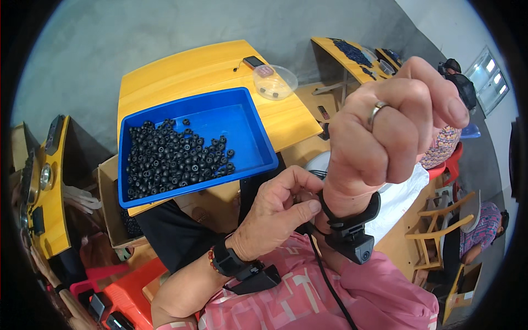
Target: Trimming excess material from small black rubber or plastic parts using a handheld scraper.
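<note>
My right hand is raised close in front of me, curled into a loose fist, with a metal ring on one finger. Nothing shows in it. Around the right wrist sits a black strap carrying a small black camera. My left hand pinches at the edge of that strap, thumb and fingers closed beside the right wrist. A black cable hangs down from there over my pink top. Another black strap with a camera and a red bead bracelet are on the left wrist.
A blue tray with many black bead-like parts stands on the yellow table. Behind it are a round clear tub and a dark phone. A cardboard box stands below left. Other people work at the right and left.
</note>
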Demonstrator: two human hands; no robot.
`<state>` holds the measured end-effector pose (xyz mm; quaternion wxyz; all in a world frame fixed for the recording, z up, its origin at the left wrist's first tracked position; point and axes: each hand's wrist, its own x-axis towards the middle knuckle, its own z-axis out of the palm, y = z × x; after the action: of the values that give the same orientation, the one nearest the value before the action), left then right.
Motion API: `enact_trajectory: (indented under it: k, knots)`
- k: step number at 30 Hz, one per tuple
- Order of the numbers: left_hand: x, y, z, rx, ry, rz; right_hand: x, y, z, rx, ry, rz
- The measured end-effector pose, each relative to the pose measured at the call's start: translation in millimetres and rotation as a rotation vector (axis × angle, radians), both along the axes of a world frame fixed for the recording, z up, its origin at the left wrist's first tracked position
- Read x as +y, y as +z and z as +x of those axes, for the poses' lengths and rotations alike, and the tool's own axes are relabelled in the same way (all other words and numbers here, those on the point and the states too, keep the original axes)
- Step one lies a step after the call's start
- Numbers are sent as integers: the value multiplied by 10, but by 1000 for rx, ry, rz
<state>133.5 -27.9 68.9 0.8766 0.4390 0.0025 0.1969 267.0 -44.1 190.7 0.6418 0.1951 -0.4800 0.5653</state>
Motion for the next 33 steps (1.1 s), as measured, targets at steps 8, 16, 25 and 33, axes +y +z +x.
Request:
enact_trajectory:
  k: [8, 16, 25, 33]
  knots:
    - [4, -20, 24, -85, 4, -166, 11, -44, 9, 35, 14, -28]
    - [-31, -82, 38, -70, 288, 295, 57, -73, 36, 34, 10, -24]
    - [-22, -53, 32, -14, 290, 359, 222, -156, 114, -49, 36, -48]
    - [95, -101, -23, 30, 280, 555, 346, -304, 118, -166, 39, -58]
